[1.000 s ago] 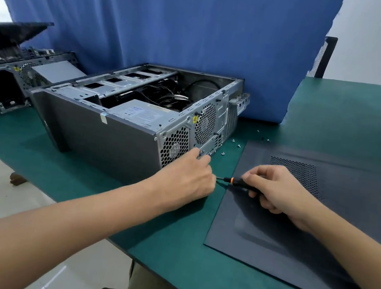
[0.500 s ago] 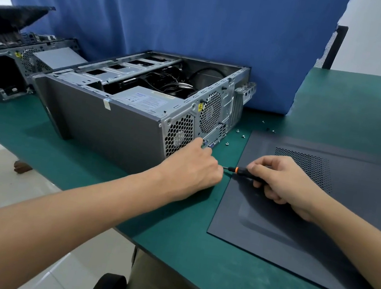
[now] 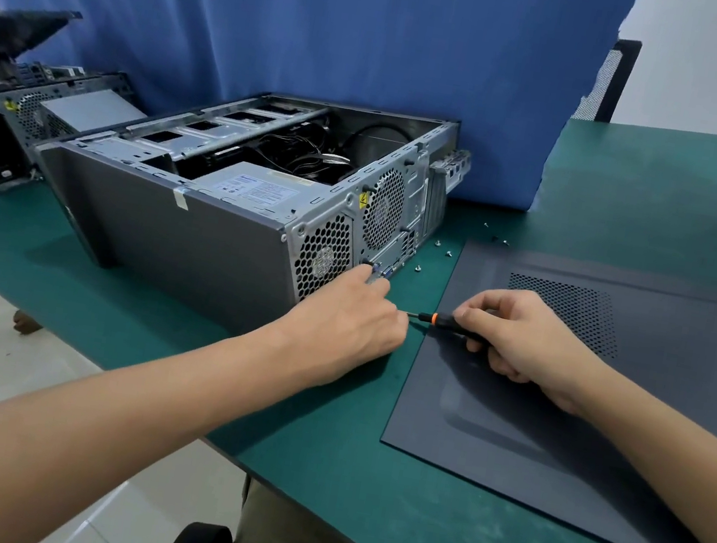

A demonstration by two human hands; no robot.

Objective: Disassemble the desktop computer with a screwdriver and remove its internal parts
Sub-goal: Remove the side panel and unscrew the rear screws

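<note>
We see the open computer case [image 3: 192,240] on the bench [image 3: 401,522].
Right hand [image 3: 519,339] grip pinches the screwdriver [image 3: 440,320]; left hand [image 3: 349,317] covers its tip, that grip we cannot tell; side panel [image 3: 560,411], loose screws [image 3: 447,253] beside; power-supply label [image 3: 257,189] unreadable.

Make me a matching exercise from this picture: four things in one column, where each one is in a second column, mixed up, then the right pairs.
1 screwdriver
2 side panel
3 loose screws
4 left hand

A scattered on the table by the computer case
B gripped in the right hand
C fingers at the rear of the computer case
D flat on the table

Pairs: 1-B, 2-D, 3-A, 4-C
</note>
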